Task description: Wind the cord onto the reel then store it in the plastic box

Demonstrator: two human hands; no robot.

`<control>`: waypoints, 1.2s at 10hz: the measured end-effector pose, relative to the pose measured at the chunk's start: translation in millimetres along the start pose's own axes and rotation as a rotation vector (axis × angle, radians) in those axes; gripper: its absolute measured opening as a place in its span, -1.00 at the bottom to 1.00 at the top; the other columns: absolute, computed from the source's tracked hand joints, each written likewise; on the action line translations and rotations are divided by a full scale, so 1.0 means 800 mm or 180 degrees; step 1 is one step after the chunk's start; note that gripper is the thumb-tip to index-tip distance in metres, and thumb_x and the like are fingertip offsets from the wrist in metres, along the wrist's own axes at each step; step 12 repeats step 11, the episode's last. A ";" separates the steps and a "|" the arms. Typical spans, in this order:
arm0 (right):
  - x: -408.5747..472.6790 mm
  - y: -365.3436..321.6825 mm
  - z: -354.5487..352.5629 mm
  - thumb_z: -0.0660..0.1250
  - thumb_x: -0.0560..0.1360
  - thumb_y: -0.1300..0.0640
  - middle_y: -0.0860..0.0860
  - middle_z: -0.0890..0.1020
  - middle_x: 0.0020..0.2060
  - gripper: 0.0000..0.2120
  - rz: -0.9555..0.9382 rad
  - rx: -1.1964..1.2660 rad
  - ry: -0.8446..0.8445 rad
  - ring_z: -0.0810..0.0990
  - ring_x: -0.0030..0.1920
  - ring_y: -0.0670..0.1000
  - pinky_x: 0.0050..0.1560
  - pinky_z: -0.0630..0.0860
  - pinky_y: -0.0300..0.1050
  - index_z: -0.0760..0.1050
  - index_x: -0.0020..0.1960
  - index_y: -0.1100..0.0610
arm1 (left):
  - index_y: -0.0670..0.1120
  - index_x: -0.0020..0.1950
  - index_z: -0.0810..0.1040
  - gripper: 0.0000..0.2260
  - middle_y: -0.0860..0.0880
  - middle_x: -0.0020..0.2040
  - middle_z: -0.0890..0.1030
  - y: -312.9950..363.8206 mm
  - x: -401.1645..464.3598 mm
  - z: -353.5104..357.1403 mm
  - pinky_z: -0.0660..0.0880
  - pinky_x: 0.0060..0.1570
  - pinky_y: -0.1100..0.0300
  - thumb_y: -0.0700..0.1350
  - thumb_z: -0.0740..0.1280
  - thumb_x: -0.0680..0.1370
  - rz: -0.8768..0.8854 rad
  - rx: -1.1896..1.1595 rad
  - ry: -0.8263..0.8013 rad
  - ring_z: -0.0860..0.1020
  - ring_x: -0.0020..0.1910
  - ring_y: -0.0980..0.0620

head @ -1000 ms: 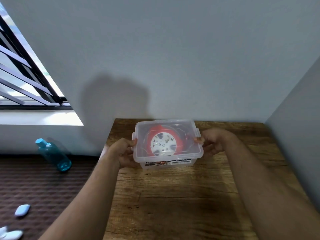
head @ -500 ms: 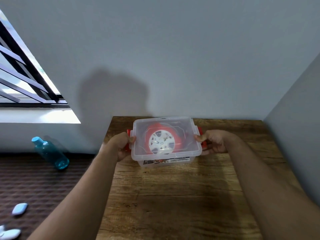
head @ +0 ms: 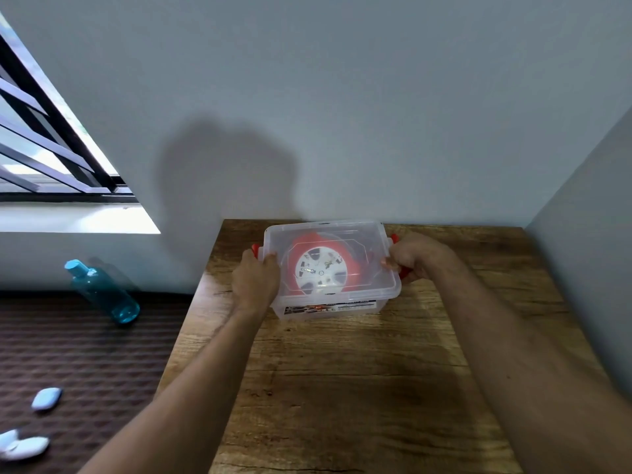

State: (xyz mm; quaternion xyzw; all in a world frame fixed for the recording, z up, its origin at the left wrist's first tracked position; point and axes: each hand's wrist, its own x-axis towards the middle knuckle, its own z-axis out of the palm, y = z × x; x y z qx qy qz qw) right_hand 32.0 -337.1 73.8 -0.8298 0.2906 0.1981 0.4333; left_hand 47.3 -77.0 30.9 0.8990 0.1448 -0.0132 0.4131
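A clear plastic box (head: pixel 384 297) with its lid on stands on the wooden table (head: pixel 359 388) near the back wall. Through the lid I see the red reel (head: pixel 321 268) with a white hub lying flat inside. My left hand (head: pixel 254 278) grips the box's left end, over a red latch (head: pixel 255 248). My right hand (head: pixel 412 260) grips the right end, fingers around the red latch (head: pixel 403 271) there. The cord itself is not distinguishable through the lid.
A blue bottle (head: pixel 102 292) lies on the dark floor mat (head: pixel 85 371) left of the table. Pale blue small objects (head: pixel 46 398) lie on the mat at lower left. A barred window (head: pixel 41 138) is at left; a wall stands close on the right.
The red latches at both ends of the box came into view and my hands closed over them. The box sits slightly farther back on the table.
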 end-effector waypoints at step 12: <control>-0.022 -0.055 0.011 0.13 0.62 0.20 0.22 -0.13 0.61 -0.29 -0.1008 -0.1996 0.1048 -0.10 0.59 0.26 0.56 0.00 0.10 -0.22 0.60 0.29 | -0.23 0.67 -0.24 -0.30 -0.26 0.68 -0.21 0.056 0.028 -0.037 -0.22 0.58 -0.06 0.18 -0.07 0.72 0.1509 0.1563 -0.0345 -0.24 0.66 -0.23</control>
